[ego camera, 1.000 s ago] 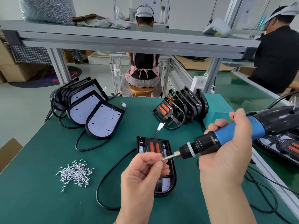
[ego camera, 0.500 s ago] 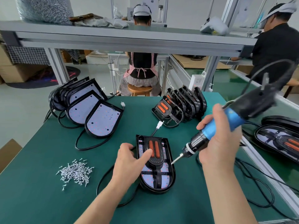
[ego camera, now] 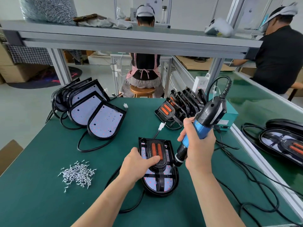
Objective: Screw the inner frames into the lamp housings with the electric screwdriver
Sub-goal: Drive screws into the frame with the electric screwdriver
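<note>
Head cam: green bench w/ screw pile; seated worker behind.

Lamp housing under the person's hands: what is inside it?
Inside the lamp housing: a black inner frame with two orange strips, over a pale board dotted red. The left hand covers part of its left side; the spot under the screwdriver is hidden.
</note>
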The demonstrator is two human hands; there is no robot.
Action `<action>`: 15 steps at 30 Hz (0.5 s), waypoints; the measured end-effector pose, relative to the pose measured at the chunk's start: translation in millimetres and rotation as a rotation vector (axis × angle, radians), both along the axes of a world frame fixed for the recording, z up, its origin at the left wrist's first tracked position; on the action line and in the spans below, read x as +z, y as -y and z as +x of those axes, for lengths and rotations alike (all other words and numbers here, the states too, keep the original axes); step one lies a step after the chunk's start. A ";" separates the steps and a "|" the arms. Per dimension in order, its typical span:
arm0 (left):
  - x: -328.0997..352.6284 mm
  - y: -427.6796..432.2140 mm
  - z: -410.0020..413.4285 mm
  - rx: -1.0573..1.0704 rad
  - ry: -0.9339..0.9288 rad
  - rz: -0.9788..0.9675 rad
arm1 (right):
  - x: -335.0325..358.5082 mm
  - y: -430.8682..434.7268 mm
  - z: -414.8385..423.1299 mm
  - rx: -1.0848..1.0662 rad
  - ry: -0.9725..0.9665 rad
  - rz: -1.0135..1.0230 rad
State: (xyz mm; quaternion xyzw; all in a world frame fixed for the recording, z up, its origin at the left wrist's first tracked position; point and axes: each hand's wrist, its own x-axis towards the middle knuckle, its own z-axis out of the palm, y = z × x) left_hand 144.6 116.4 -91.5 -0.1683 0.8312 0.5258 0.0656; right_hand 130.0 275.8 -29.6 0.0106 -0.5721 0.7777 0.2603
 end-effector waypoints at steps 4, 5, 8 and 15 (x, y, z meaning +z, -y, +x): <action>-1.1 0.3 -1.1 -0.010 -0.005 0.017 | 1.0 0.0 1.5 -0.001 0.000 0.005; -1.5 0.4 -1.0 -0.006 -0.007 0.021 | 1.7 0.1 2.2 -0.001 0.001 0.001; -2.8 1.0 -1.5 0.009 -0.010 0.028 | 3.7 0.1 2.6 0.002 -0.002 -0.011; -0.3 -0.4 -0.1 0.011 -0.001 0.054 | -1.4 3.1 -0.4 0.016 0.018 0.003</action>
